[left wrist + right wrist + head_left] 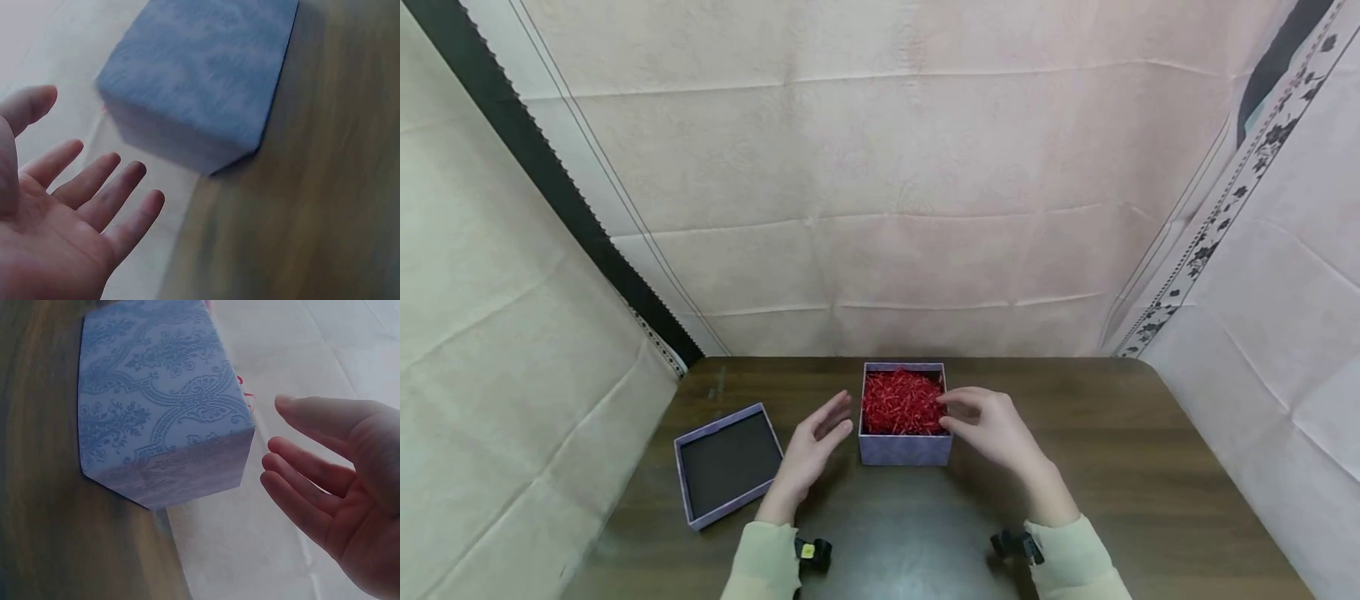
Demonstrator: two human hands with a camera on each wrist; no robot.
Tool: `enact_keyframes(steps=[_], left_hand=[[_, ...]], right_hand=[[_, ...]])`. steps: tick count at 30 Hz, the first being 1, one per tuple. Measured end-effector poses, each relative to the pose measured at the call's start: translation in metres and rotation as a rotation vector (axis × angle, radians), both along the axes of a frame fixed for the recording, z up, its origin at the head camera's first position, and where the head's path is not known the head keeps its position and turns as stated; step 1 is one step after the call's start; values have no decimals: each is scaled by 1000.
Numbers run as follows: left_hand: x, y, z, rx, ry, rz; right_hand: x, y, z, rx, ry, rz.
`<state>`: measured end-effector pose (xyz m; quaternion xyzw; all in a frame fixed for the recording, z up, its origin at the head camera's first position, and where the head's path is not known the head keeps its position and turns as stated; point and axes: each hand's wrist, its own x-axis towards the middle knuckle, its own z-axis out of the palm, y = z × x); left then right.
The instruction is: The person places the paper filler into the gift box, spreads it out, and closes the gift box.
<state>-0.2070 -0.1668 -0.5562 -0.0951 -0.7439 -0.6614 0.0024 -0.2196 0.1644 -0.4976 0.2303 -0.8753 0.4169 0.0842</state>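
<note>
Sleeves of pale cloth covered both my forearms at the near edge of the wooden table (1150, 467), each with a small dark camera strapped at the wrist. My left hand (808, 454) was released, its fingers (106, 187) straight and a little spread, palm turned inward toward the box; it held nothing and stood just beside the box's left wall without touching it, as the left wrist view showed a clear gap between fingertips and the blue-grey side. My right hand (992, 429) was likewise loose and grasped nothing. Its fingers (300, 481) were only gently bent, palm facing the box from the other side. In the right wrist view they were apart from the patterned wall, though from the head view the fingertips reached close to the right rim, and I could not tell whether they brushed it there. Between my two hands sat the box (904, 448), a square lavender one printed with a damask pattern, standing upright on the table with its top open. It was filled to the rim with red shredded paper (901, 402), a few strands of which poked over the edge. Off to the outside of my left hand, well apart from the box, the lid (728, 463) lay upside down, its dark inner face up. Beyond the table's far edge hung a creased pinkish cloth backdrop (880, 167).
</note>
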Motion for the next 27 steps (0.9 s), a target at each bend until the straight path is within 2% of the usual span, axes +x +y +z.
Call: enact_keyframes(steps=[5,10,15,19,22,27], left_hand=[[8,-49,22,-145,69,65],[20,-107,34,-354,109,256],[31,-161,28,-533,68,416],[41,-193,19,-607,-26,500],[46,-206,12,-625,-102,559],[51,-210,2,-618,-174,653]], right_hand=[[8,4,-7,-82,-36,-49],[15,11,-15,-114,-89,-87],[18,18,-23,-108,-144,-111],[18,19,-26,-100,-160,-109],[19,18,-26,-100,-170,-120],[21,17,-24,-106,-189,-119]])
